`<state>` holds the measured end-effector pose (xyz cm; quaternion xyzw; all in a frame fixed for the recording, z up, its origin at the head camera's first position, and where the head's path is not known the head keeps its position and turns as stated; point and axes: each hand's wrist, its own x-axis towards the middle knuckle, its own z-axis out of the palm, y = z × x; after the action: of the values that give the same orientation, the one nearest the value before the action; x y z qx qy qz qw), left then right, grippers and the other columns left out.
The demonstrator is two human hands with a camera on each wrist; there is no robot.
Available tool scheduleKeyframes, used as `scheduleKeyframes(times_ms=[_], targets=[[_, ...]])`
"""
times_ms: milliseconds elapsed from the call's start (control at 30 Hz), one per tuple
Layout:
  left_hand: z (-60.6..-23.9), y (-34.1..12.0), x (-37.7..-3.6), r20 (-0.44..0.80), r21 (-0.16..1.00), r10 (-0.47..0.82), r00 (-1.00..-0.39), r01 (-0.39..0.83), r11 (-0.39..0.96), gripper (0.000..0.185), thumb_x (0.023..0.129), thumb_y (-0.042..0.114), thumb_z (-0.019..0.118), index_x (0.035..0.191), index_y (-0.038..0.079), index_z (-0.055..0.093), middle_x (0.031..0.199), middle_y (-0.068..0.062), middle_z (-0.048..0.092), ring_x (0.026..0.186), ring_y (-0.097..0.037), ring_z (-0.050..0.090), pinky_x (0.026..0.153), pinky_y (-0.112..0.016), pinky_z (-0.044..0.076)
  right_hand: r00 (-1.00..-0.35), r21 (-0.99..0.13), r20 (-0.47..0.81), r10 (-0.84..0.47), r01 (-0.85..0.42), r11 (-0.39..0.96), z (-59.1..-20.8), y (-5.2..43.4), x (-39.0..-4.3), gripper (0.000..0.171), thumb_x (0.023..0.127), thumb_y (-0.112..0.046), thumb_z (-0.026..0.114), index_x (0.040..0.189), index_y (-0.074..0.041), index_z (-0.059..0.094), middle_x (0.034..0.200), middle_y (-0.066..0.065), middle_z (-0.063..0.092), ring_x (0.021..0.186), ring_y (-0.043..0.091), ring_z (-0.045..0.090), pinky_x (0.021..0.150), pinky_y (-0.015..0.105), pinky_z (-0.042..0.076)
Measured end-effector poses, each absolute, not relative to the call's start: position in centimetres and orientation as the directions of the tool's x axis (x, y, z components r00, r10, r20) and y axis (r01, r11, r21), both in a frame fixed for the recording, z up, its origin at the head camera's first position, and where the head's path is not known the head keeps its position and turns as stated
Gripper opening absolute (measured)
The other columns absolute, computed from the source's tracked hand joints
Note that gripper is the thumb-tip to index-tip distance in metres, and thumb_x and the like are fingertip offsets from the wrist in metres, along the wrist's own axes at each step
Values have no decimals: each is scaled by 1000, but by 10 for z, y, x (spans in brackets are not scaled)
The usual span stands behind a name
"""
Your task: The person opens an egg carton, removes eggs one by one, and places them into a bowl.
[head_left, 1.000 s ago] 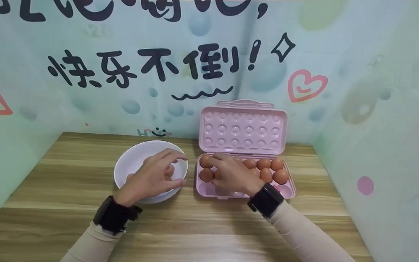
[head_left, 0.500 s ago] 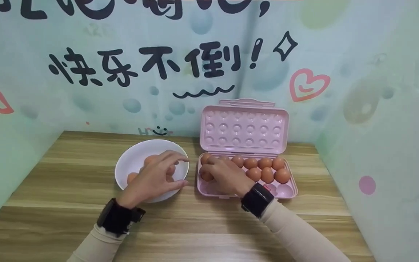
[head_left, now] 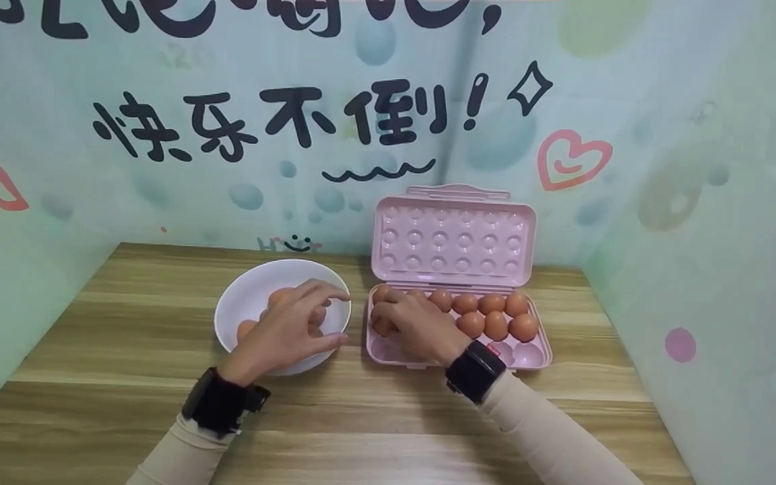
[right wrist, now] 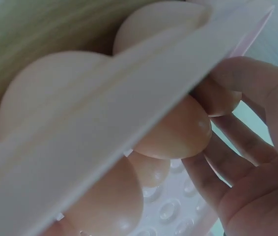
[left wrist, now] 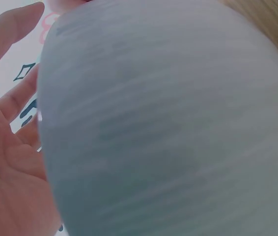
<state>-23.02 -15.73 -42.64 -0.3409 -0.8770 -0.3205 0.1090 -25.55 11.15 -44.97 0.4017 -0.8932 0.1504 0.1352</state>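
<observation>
A white bowl (head_left: 240, 289) with a few brown eggs (head_left: 279, 296) in it stands left of an open pink egg carton (head_left: 529, 353). My left hand (head_left: 304, 320) lies over the bowl's near right side, fingers extended and thumb along the rim. In the left wrist view the bowl's outer wall (left wrist: 163, 123) fills the frame beside my flat palm (left wrist: 6, 162). My right hand (head_left: 401, 318) reaches into the carton's left end. Its fingers (right wrist: 247, 142) curl round one brown egg (right wrist: 176, 132) sitting in a cup there (head_left: 381, 328). Several more eggs (head_left: 496, 325) fill the carton's back rows.
The carton's lid (head_left: 454, 236) stands upright against the back wall. Pale printed walls close the wooden table (head_left: 125, 323) in at the left, back and right. Empty cups (head_left: 526, 351) show at the carton's front right. Black wristbands (head_left: 474, 370) sit on both wrists.
My right hand has slid left along the carton and settled its fingers round an egg at the left end. The left hand has stayed on the bowl.
</observation>
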Motion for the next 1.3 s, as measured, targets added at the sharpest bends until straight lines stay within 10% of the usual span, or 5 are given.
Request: scheduleKeyframes(times_ms=[600,833,1300], targets=[[-417,-144,-229,465,468,461,-756,651,597,51,88,27,88,134,20,68,122,-1,68,88,-17,69,72,-32,54,-758,-564,529,-382,-650,510,-417,140,-218,33,89,-9,86,119,-11,74,110,0,72,98,13,69,87,29,62],[-414,-127,-227,466,510,488,-738,675,534,52,89,27,88,136,18,66,121,-1,65,101,-21,68,86,-40,61,-849,-780,433,-304,-521,346,-411,151,-202,34,91,-13,86,121,-10,72,117,5,73,102,21,74,90,34,62],[-416,-93,-223,538,534,535,-651,754,382,43,89,25,88,126,18,67,120,4,65,108,-10,63,90,-32,59,-868,-818,407,-286,-485,310,-415,160,-187,38,94,-15,82,128,-7,66,127,7,71,110,22,73,97,34,59]])
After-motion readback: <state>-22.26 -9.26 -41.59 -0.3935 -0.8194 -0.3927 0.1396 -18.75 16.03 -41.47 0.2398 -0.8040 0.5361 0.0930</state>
